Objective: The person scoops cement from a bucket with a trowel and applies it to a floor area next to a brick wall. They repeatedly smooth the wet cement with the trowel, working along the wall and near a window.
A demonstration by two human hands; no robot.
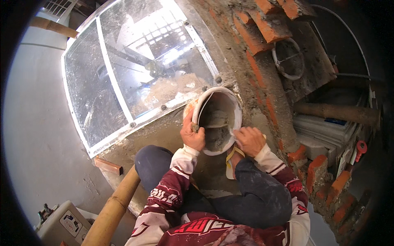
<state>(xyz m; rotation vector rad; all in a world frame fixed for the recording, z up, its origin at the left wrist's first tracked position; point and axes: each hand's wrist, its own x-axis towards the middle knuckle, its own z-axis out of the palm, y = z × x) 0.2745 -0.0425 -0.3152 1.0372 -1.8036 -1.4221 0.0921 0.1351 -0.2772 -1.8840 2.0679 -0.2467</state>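
Observation:
A white round bucket [237, 107] tilts between my legs, its mouth facing me. Wet grey mortar [215, 141] lies inside and smears its inner wall. My left hand [193, 135] is closed on the bucket's left rim, fingers outside and thumb toward the mouth. At the right rim, my right hand [249, 140] is closed with bent fingers around something pale and narrow, mostly hidden by the hand. A flat pale-edged shape [217, 124] shows in the mortar; whether it joins what I hold, I cannot tell.
A white-framed glass window [107, 65] lies ahead on the left. Rough brickwork [256, 69] runs along the right, with broken bricks [316, 172] low down. One bamboo pole [117, 205] rises at lower left, another [336, 114] crosses at right. A yellow-strapped sandal [230, 166] is under my right hand.

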